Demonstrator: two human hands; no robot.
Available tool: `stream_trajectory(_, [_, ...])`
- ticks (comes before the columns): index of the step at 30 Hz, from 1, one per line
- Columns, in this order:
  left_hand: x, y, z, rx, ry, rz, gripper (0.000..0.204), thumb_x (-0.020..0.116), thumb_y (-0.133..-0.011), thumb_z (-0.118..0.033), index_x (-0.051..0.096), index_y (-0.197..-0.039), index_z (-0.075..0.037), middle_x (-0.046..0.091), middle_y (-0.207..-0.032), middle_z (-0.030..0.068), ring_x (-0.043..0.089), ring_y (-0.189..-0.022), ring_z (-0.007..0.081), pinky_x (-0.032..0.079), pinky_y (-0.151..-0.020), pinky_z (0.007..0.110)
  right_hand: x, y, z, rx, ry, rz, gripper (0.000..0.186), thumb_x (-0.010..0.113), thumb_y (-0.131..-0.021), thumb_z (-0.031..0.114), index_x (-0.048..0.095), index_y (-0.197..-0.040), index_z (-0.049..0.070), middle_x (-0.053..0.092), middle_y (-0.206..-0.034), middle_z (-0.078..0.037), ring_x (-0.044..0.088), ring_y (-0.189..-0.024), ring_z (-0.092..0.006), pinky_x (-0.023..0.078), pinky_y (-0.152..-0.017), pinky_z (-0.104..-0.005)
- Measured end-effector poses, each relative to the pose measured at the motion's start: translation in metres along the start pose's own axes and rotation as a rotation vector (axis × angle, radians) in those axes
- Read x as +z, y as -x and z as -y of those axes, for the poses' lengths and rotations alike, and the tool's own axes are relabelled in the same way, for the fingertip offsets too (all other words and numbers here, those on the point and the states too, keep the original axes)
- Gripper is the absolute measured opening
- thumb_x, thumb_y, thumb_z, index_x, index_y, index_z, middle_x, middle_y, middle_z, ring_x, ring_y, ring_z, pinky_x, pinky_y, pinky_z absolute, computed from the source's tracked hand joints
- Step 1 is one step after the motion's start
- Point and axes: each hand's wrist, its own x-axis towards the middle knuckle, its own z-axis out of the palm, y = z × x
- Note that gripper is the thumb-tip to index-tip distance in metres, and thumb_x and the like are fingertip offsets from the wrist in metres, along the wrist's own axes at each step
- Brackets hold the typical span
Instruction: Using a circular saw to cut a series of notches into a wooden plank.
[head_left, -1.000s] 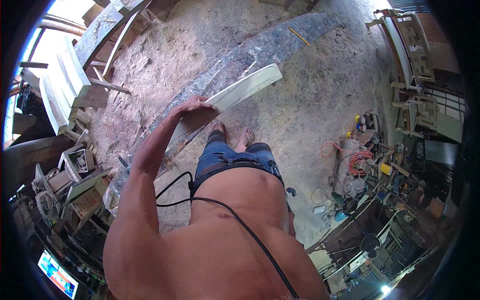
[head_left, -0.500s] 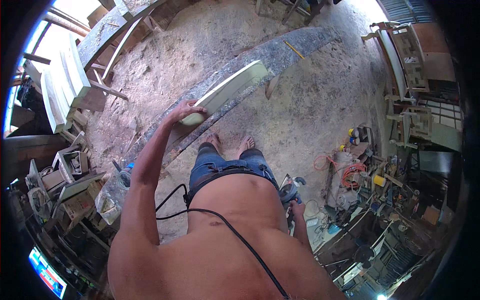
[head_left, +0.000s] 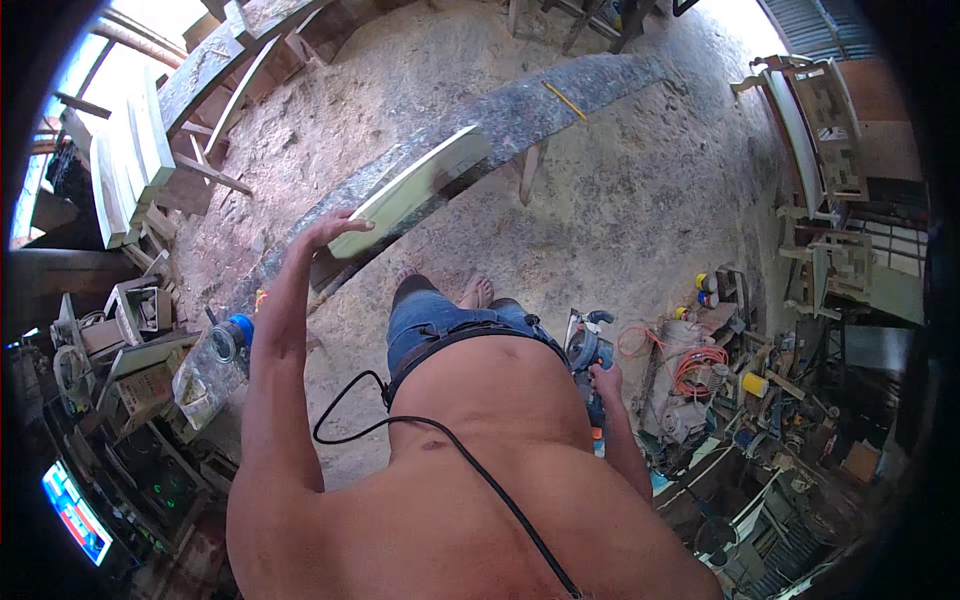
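A pale wooden board [head_left: 415, 190] with a gently curved shape lies along a narrow, dusty workbench [head_left: 530, 105] that runs diagonally in front of me. My left hand [head_left: 330, 231] grips its near left end, the fingers laid over the wood. Down by my right hip, my right hand [head_left: 606, 381] is wrapped round the handle of a blue power tool [head_left: 588, 352] with a rounded guard and a metal base, which looks like a circular saw. Its underside is partly hidden.
A thin yellow stick [head_left: 565, 100] rests on the bench's far part. Several curved pale boards [head_left: 125, 170] are stacked at the left. An orange coiled cord [head_left: 700, 370] and cluttered tools lie at the right. Wooden chair frames [head_left: 825, 130] stand at the far right. A black cable [head_left: 460, 450] crosses my torso.
The whole view has shifted a little. The board has slid slightly toward the near left along the bench with my left hand on it. The power tool stays in my right hand, now more visible.
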Motion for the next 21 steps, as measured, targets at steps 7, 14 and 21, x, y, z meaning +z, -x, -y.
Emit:
stream_trajectory(7, [0.022,0.003,-0.001,-0.047,0.037,-0.073,0.077,0.085,-0.088,-0.060,0.073,-0.146,-0.011,0.074,-0.139,0.0099,0.064,-0.133,0.0256,0.046,-0.115,0.043,-0.035,-0.027,-0.015,-0.058,0.146,-0.021,0.014,0.073,-0.086,0.014,0.065,-0.095,0.007,0.068,-0.073,-0.007,0.061,-0.050,-0.0168,0.051,-0.047,-0.0351])
stream_trajectory(14, [0.034,-0.001,-0.006,-0.051,0.260,-0.104,0.067,0.090,-0.085,-0.053,0.079,-0.135,-0.008,0.078,-0.126,0.0061,0.070,-0.117,0.0200,0.052,-0.106,0.038,-0.052,-0.031,-0.039,0.078,0.186,0.025,0.026,0.077,-0.080,0.016,0.066,-0.097,-0.001,0.073,-0.079,-0.013,0.069,-0.057,-0.0217,0.056,-0.053,-0.0411])
stream_trajectory(21, [0.035,-0.004,0.012,-0.056,0.214,-0.143,0.064,0.092,-0.084,-0.049,0.079,-0.133,-0.008,0.079,-0.121,0.0054,0.070,-0.114,0.0186,0.052,-0.103,0.037,-0.056,-0.014,-0.025,0.015,0.197,0.039,0.027,0.078,-0.082,0.016,0.069,-0.103,0.001,0.073,-0.076,-0.011,0.069,-0.056,-0.0210,0.055,-0.052,-0.0383])
